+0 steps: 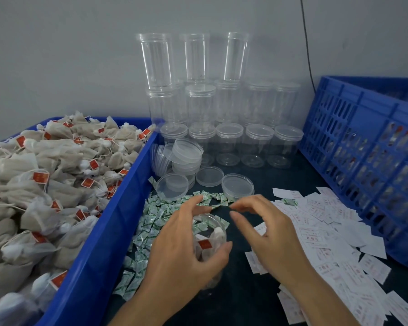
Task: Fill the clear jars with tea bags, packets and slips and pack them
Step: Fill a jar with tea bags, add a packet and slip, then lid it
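On the dark bench point(257, 300) in front of me, my left hand point(186, 252) wraps the open jar point(209, 241), fingers curled round its wall and thumb across the front, so it is firmly held. Inside I can see tea bags with a red tag; whether a packet or slip is already in there I cannot tell. My right hand point(266, 231) hovers just beside the jar mouth, fingers loosely spread and curved, holding nothing that I can make out.

The green-and-white packets point(151, 222) lie scattered just behind and to the left of the jar, the white slips point(325, 234) to my right, loose lids point(237, 185) beyond, and the tea bags point(57, 175) heaped in the blue bin point(118, 208) on my left.

To do this step well, I judge I should keep the jar upright and steady, pinch a single packet or slip rather than a clump, and drop it straight down the mouth. A lid should follow only once all three kinds are in.
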`<act>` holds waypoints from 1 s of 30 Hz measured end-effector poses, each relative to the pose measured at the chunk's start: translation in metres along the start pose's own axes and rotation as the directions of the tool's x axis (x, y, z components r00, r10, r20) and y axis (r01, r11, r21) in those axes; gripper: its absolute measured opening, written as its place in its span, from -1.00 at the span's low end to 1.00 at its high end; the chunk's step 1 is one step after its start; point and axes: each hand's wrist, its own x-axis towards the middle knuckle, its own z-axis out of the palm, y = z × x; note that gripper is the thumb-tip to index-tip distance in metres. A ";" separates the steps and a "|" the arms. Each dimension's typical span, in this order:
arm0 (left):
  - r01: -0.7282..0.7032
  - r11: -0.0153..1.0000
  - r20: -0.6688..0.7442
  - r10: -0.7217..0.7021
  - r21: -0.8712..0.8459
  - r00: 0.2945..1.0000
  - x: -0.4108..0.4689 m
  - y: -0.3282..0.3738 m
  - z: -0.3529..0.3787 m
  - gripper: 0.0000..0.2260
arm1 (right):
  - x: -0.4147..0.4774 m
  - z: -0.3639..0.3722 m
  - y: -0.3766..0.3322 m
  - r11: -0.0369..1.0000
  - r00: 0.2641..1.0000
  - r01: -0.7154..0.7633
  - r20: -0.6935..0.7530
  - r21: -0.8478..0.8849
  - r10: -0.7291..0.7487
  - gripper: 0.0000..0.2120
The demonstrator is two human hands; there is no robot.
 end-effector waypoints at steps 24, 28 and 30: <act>-0.019 0.997 0.015 0.018 0.070 1.000 0.002 -0.002 0.001 -0.29 | 0.061 -0.040 0.146 0.607 0.805 -0.419 0.033 -0.675 0.592 -0.79; -0.029 0.995 0.007 0.028 0.099 1.000 0.002 -0.002 0.003 -0.29 | 0.058 -0.041 0.147 0.636 0.847 -0.430 -0.042 -0.641 0.531 -0.76; -0.035 0.993 0.007 0.035 0.115 0.999 0.002 -0.001 0.005 -0.29 | 0.058 -0.041 0.145 0.641 0.868 -0.403 -0.050 -0.653 0.494 -0.82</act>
